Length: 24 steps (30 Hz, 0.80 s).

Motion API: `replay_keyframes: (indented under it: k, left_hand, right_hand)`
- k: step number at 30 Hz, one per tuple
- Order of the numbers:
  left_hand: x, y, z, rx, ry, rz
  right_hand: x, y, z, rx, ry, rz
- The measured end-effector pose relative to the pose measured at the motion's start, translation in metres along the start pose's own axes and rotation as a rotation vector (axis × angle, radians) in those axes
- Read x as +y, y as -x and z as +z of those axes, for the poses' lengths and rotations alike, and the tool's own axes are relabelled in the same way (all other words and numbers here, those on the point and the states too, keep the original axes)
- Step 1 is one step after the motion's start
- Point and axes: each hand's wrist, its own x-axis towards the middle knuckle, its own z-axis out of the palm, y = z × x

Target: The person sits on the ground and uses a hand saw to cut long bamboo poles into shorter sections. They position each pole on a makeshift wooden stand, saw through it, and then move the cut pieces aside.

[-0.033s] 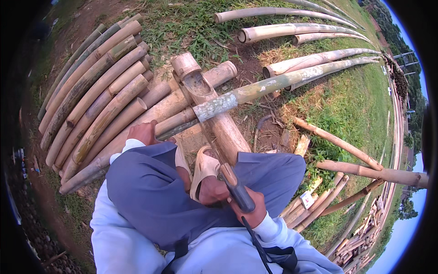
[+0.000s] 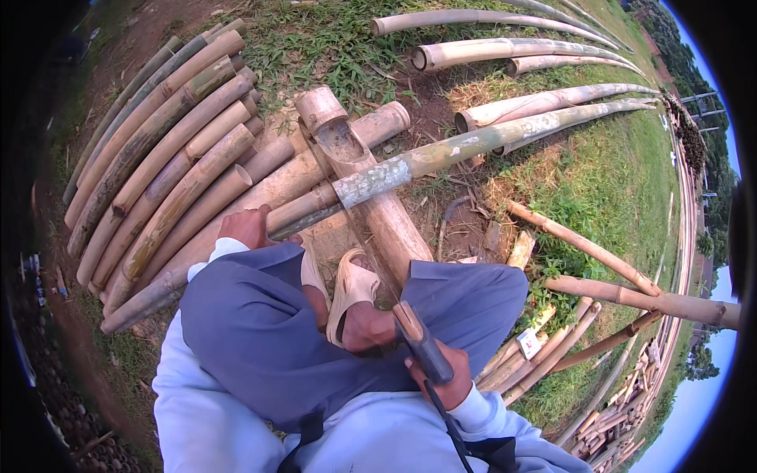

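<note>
A long mottled bamboo pole (image 2: 441, 156) lies across a thick notched bamboo piece (image 2: 392, 230) in front of my feet. My left hand (image 2: 246, 227) is closed on the pole's left part, beside my left knee; some of its fingers are hidden. In my right hand (image 2: 451, 384) is the dark-wrapped handle of a handsaw (image 2: 422, 340), close to my body. The saw's thin blade slants up and left from the handle and crosses the pole where its mottled part meets a plain tan part. How deep the blade sits I cannot tell.
Several cut bamboo lengths (image 2: 158, 181) lie side by side at the left. More long poles (image 2: 505, 51) stretch over the grass at the far right. A bamboo frame (image 2: 631, 292) and short pieces (image 2: 544, 355) are near my right knee. My sandalled feet (image 2: 359, 292) are close to the blade.
My right hand has drawn the saw handle a little down and right, toward my body. The pole and my left hand have stayed nearly in place.
</note>
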Motion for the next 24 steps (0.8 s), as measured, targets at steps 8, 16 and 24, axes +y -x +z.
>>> replay_keyframes:
  k: [8,16,24]
  left_hand:
    - [0.010,-0.021,0.002,-0.017,-0.034,0.008]
    - [0.000,-0.010,0.001,-0.018,-0.003,-0.012]
    - [0.013,-0.020,-0.001,-0.014,-0.035,-0.013]
  right_hand:
    - [0.030,-0.120,0.040,0.123,-0.118,-0.152]
    - [0.006,-0.001,-0.005,-0.019,-0.015,0.033]
    - [0.037,-0.127,0.041,0.116,-0.088,-0.129]
